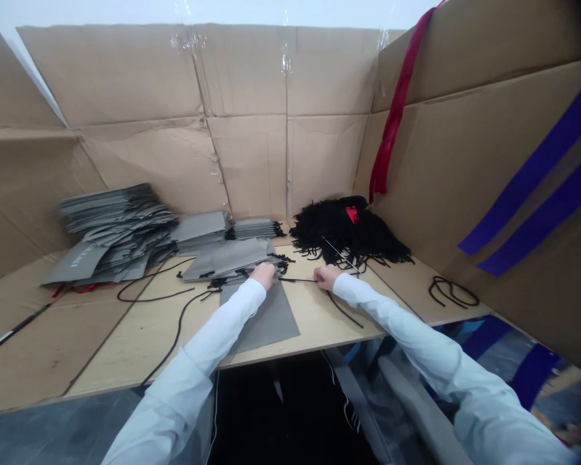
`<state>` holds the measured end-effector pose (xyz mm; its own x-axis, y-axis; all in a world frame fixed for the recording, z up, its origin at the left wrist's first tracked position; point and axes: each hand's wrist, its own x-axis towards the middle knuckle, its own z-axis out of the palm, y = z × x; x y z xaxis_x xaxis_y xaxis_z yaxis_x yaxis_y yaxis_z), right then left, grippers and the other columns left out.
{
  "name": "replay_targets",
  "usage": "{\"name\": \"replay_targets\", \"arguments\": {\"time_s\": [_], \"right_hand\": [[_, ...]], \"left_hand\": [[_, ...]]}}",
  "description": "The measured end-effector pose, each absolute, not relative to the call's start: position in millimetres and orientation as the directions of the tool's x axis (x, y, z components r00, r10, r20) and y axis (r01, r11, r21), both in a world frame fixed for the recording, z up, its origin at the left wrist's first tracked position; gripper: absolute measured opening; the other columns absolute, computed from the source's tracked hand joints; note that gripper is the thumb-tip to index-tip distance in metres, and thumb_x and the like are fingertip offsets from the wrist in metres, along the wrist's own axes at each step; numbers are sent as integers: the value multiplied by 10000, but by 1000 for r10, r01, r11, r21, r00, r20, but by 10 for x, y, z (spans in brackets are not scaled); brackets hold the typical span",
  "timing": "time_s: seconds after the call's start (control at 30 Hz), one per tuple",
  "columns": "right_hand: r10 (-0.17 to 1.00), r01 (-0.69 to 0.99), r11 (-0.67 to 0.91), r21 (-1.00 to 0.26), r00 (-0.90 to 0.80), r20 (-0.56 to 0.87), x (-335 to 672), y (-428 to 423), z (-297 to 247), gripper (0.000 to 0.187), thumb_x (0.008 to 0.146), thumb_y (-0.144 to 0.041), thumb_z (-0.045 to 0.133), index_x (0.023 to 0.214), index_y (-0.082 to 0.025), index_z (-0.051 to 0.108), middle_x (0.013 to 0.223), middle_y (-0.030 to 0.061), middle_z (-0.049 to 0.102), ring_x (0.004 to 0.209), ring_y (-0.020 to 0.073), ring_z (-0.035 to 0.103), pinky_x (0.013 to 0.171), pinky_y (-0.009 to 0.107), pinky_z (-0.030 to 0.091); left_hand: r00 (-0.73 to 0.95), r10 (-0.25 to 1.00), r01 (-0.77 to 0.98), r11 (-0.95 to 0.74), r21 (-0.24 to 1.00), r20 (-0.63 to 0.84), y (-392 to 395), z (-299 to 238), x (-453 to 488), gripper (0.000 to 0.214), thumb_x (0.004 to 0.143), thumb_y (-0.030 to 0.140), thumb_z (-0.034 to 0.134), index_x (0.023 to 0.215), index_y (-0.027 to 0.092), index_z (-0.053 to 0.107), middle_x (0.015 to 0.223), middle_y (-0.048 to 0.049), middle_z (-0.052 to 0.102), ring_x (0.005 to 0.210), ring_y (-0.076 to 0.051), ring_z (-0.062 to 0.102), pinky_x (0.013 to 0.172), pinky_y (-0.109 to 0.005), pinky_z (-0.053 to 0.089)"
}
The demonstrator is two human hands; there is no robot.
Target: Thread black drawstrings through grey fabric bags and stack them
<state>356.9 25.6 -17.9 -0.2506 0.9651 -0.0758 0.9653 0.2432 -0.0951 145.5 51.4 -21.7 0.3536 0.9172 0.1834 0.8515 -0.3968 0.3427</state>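
A short black cord (296,279) runs between my two hands above the table. My left hand (264,276) is closed on its left end, at the top edge of a flat grey fabric pouch (266,320). My right hand (326,277) is closed around the cord's other end, and a loose tail hangs down from it onto the table. Beside that hand a thin metal rod (339,253) slants up and to the left; whether the fingers grip it I cannot tell. Just behind my left hand lie grey pouches (227,258) with knotted black cords.
At the left rises a tall pile of grey pouches (121,226). A heap of black cords (353,232) sits at the back right. One coiled cord (452,292) lies farther right, and a pen-like tool (22,326) far left. Cardboard walls (246,155) enclose the table (319,323).
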Motion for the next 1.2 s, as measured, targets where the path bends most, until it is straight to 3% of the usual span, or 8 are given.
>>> {"name": "replay_targets", "arguments": {"time_s": [0.17, 0.37, 0.53, 0.67, 0.8, 0.9, 0.97, 1.2], "right_hand": [[982, 986, 164, 38, -167, 93, 3712, 440, -23, 260, 756, -200, 400, 961, -240, 555, 906, 106, 591, 820, 243, 561, 670, 338, 404], [930, 953, 302, -7, -293, 221, 3657, 593, 121, 264, 782, -190, 387, 1001, -226, 531, 1007, 55, 571, 889, 175, 539, 719, 258, 397], [964, 960, 260, 107, -264, 21, 3532, 441, 128, 354, 757, -118, 397, 1065, -235, 527, 1043, 88, 554, 934, 215, 531, 735, 308, 405], [967, 941, 253, 223, -254, -22, 3404, 294, 90, 321, 764, -131, 388, 1032, -196, 554, 1051, 126, 543, 911, 263, 542, 692, 364, 426], [892, 900, 400, 172, -425, 151, 3155, 171, -24, 327, 774, -131, 358, 1042, -164, 542, 1057, 128, 541, 924, 242, 530, 708, 356, 435], [768, 797, 597, 92, -601, 220, 2934, 67, -189, 336, 809, -226, 361, 1092, -145, 522, 1132, 109, 511, 1020, 214, 475, 833, 330, 398], [719, 749, 661, 45, -649, 247, 2811, 1, -324, 401, 817, -328, 370, 1146, -132, 488, 1198, 101, 469, 1076, 215, 436, 891, 327, 366], [776, 805, 593, 11, -575, 258, 2632, -87, -677, 426, 827, -327, 356, 1172, -111, 481, 1230, 99, 446, 1152, 234, 381, 960, 344, 316]], "left_hand": [[361, 924, 866, -383, 322, 129, 535, -210, 1503, 191, 534, 34, 603, 691, 139, 625, 808, -135, 597, 831, -278, 556, 734, -338, 414], [327, 942, 905, -333, 266, 69, 581, -209, 1459, 215, 566, 180, 647, 771, 120, 626, 845, -137, 599, 874, -268, 546, 778, -356, 414], [378, 925, 919, -380, 107, 41, 463, -257, 1464, 304, 704, 271, 536, 982, 155, 581, 975, -115, 568, 931, -229, 526, 814, -325, 403], [392, 896, 912, -408, 40, 207, 204, -261, 1456, 267, 770, 248, 439, 1001, 190, 560, 1014, -91, 535, 966, -205, 492, 830, -316, 394], [260, 911, 954, -294, 60, 320, -54, -157, 1112, 247, 794, 210, 361, 914, 182, 575, 960, -80, 543, 887, -177, 523, 764, -278, 417], [90, 964, 990, -114, 84, 250, -174, -115, 609, 231, 740, 179, 426, 902, 150, 588, 903, -91, 569, 821, -185, 554, 751, -277, 417], [77, 978, 990, -98, 97, 193, -216, -142, 286, 234, 734, 174, 436, 891, 134, 606, 883, -98, 590, 853, -197, 551, 779, -279, 406], [186, 959, 976, -205, 70, 215, -153, -411, -70, 283, 822, 236, 343, 829, 153, 613, 863, -92, 586, 832, -174, 539, 767, -277, 400]]}}
